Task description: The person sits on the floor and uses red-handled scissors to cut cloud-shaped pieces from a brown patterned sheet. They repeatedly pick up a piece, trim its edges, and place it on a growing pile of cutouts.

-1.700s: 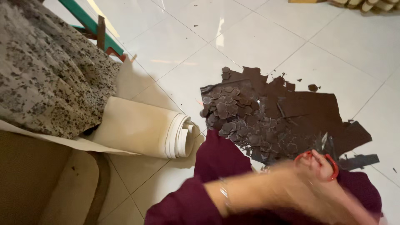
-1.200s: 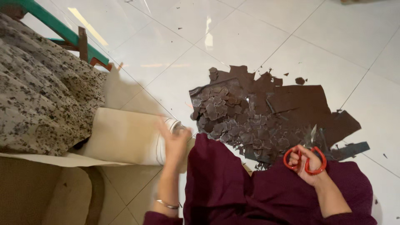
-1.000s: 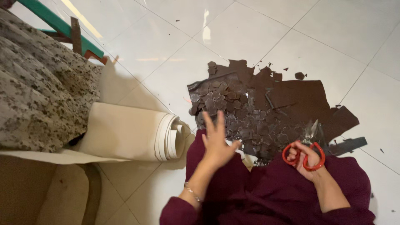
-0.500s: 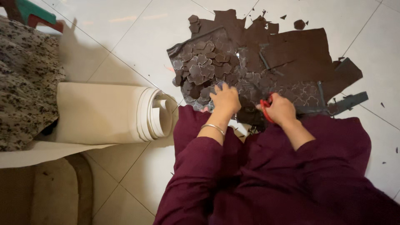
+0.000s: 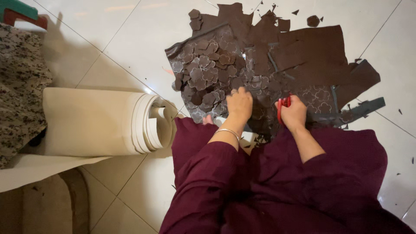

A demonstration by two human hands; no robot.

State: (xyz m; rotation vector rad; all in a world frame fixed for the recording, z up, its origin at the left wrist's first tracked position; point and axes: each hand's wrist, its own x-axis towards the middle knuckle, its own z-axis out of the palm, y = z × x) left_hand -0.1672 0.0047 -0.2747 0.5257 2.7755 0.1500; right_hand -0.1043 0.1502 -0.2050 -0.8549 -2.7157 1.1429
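Bare floor tiles [image 5: 130,39] lie open leftward up to the cream roll [image 5: 99,121].

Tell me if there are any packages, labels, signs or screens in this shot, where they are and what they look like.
None in view: only a cream roll of sheet material on the tiled floor at left, and brown sheet pieces ahead of both hands.

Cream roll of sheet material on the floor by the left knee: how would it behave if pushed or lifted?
The cream roll lies on its side on smooth, glossy floor tiles, so a sideways push would probably set it rolling. Its many wound layers suggest it is fairly heavy. The loose sheet tail spread beneath looks floppy and might drag or unwind when lifted.
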